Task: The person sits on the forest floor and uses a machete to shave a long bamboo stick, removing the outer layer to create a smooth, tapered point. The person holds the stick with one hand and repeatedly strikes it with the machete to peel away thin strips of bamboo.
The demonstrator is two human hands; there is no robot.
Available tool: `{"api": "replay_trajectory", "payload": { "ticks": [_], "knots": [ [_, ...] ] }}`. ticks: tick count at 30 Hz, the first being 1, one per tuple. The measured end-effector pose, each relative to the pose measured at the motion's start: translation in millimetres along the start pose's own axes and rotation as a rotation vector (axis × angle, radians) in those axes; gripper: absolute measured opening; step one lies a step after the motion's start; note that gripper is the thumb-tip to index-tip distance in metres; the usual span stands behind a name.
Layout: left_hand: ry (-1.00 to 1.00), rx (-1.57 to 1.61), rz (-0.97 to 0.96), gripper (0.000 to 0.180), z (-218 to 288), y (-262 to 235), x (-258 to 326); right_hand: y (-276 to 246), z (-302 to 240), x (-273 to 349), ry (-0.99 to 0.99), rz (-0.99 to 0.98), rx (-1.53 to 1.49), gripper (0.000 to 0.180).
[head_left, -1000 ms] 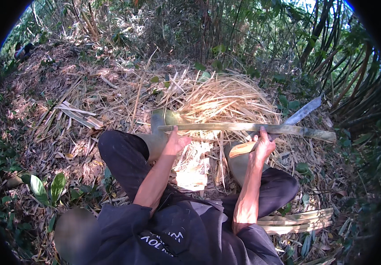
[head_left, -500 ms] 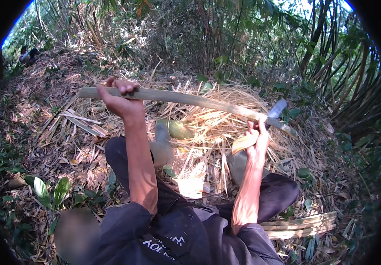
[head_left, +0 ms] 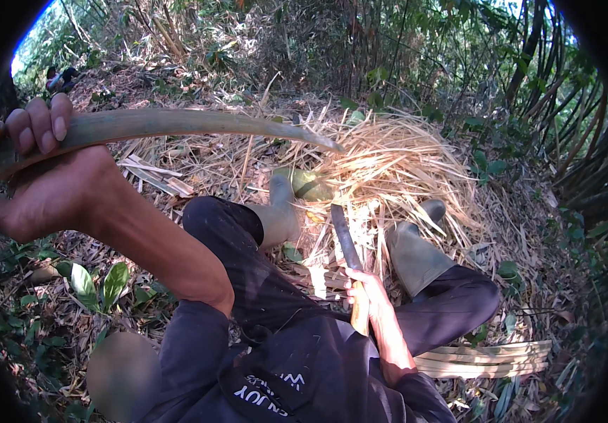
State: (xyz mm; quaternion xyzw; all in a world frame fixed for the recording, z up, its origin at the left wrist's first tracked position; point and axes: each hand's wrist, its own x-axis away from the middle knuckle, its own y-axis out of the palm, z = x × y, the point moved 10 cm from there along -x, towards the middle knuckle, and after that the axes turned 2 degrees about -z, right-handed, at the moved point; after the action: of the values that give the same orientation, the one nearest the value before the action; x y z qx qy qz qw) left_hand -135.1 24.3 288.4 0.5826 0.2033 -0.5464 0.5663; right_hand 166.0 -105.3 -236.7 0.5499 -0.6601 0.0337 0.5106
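My left hand (head_left: 64,185) is raised at the far left, its fingers wrapped over a long, slightly curved bamboo strip (head_left: 184,122). One end of the strip runs out past the hand at the picture's rim; the other tapers off above the pile of shavings. Low in front of my body, my right hand (head_left: 376,299) grips a knife (head_left: 345,236) by its wooden handle. Its dark blade points away from me, between my boots, apart from the strip. Just beyond the left boot lies a green rounded piece (head_left: 309,185), perhaps bamboo.
Pale shavings (head_left: 406,166) are heaped ahead. A bundle of strips (head_left: 490,359) lies at my right, and split pieces (head_left: 156,176) at the left. My rubber boots (head_left: 416,257) rest on leaf litter. Bamboo stems (head_left: 586,120) crowd the right. A person (head_left: 63,79) is far back left.
My left hand has moved left and nearer, drawing the strip with it. My right hand has come down toward my lap, and the knife has left the strip.
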Motion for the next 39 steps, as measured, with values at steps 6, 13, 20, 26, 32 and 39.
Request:
{"api": "replay_trajectory", "payload": {
  "ticks": [6, 13, 20, 26, 32, 39],
  "knots": [
    [-0.043, -0.218, 0.093, 0.058, -54, -1, 31, -32, -5, 22, -0.119, 0.035, -0.074, 0.024],
    [-0.103, -0.338, 0.196, 0.05, -119, 7, 86, -29, -34, 32, -0.23, 0.059, 0.016, 0.032],
    [-0.083, -0.341, -0.092, 0.056, -102, 25, 69, 35, -111, 57, -0.494, 0.091, 0.578, 0.042],
    [-0.231, -0.012, -0.141, 0.055, -76, 22, 57, 30, -127, 31, -0.637, 0.402, 1.004, 0.037],
    [-0.162, 0.15, -0.374, 0.048, -49, 33, 63, 66, -117, 28, -0.664, 0.278, 0.953, 0.033],
    [-0.109, 0.126, -0.271, 0.039, -38, 36, 72, 148, -124, 49, -0.906, 0.015, 1.045, 0.023]
  ]
}}
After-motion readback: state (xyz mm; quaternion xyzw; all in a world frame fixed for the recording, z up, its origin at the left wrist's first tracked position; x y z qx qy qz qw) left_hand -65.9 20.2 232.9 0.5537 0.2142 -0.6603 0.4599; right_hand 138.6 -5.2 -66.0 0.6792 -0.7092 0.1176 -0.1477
